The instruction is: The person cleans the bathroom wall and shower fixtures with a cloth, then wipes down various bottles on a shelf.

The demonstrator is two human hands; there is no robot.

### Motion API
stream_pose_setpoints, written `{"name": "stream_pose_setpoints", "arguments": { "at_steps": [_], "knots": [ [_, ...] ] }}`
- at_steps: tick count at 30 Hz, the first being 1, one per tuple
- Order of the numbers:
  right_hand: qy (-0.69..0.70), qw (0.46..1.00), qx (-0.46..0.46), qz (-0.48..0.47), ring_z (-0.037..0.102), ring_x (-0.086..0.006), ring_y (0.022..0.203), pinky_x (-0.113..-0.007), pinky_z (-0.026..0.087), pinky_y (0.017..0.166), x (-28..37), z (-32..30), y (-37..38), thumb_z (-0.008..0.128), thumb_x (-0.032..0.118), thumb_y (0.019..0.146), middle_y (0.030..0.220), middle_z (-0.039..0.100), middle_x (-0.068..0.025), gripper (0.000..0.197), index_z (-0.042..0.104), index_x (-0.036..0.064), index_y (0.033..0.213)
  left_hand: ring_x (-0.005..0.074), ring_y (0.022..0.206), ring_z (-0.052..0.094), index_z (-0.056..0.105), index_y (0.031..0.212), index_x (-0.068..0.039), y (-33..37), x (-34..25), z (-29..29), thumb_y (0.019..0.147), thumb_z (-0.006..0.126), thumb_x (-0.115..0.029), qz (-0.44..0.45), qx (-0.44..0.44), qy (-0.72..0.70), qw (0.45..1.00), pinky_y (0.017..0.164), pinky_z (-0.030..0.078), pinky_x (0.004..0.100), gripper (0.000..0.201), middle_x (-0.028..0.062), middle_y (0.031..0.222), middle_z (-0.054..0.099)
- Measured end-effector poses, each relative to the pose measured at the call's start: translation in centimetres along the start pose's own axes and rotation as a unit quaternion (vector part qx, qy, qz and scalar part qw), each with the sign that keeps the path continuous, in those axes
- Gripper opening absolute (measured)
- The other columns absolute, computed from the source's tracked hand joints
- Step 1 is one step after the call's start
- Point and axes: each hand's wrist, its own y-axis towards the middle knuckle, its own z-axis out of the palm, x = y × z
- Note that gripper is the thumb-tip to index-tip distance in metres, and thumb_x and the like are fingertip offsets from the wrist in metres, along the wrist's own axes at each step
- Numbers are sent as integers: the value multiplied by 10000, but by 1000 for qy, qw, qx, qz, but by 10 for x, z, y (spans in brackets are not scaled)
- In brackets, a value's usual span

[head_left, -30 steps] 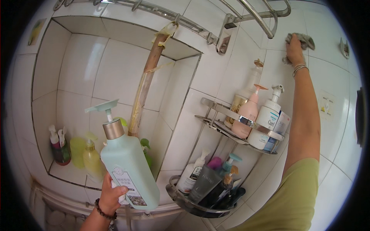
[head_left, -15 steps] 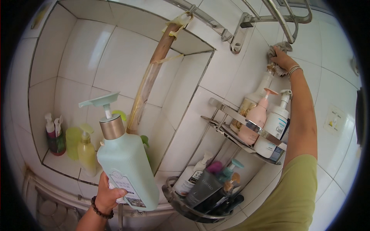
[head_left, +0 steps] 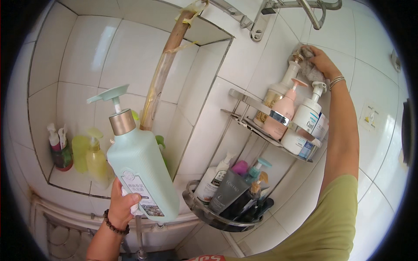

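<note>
My left hand (head_left: 123,201) grips a large mint-green pump bottle (head_left: 140,167) low on its side, with something white and crumpled pressed between palm and bottle. The bottle tilts slightly, its pump head pointing left. Up at the right, my right hand (head_left: 321,61) is closed on a grey cloth (head_left: 308,69) held against the tiled corner. Just below the cloth, a cream pump bottle (head_left: 278,91), a pink pump bottle (head_left: 282,111) and a white pump bottle (head_left: 302,122) stand on the upper corner rack (head_left: 257,105).
The lower corner rack (head_left: 204,219) holds several bottles and a dark grey tube (head_left: 230,190). A tiled niche on the left contains a yellow pump bottle (head_left: 96,163) and a cup with toothbrushes (head_left: 61,152). A wrapped brown pipe (head_left: 167,65) crosses the niche; metal bars (head_left: 311,13) jut out above.
My right hand has moved the cloth down and slightly left along the corner, closer to the cream bottle's top. My left hand still holds the mint-green bottle; the view has shifted a little.
</note>
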Motion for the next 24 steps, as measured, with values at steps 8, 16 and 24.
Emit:
{"name": "stream_pose_setpoints", "arguments": {
  "at_steps": [8, 16, 24],
  "knots": [
    [-133, 933, -335, 2, 560, -236, 796, -311, 427, 719, 17, -46, -19, 518, 279, 727, 891, 595, -141, 419, 526, -16, 1024, 196, 902, 564, 378, 1135, 20, -24, 5, -12, 584, 692, -119, -14, 20, 12, 1000, 801, 459, 319, 650, 103, 1025, 541],
    [43, 973, -215, 76, 566, -269, 768, -338, 424, 709, 33, -25, -10, 584, 289, 684, 839, 593, -164, 404, 537, -33, 924, 207, 919, 561, 386, 1133, 27, -45, -5, -20, 580, 696, -103, -40, 48, -2, 998, 805, 455, 321, 647, 116, 1038, 541],
    [-253, 958, 97, -93, 545, -253, 796, -334, 426, 743, 102, 28, -32, 578, 230, 671, 904, 587, -140, 404, 509, 69, 1035, 204, 900, 566, 389, 1132, 26, -61, -18, -35, 572, 692, -92, -28, 17, 14, 999, 802, 453, 318, 647, 113, 1022, 547]
  ]
}}
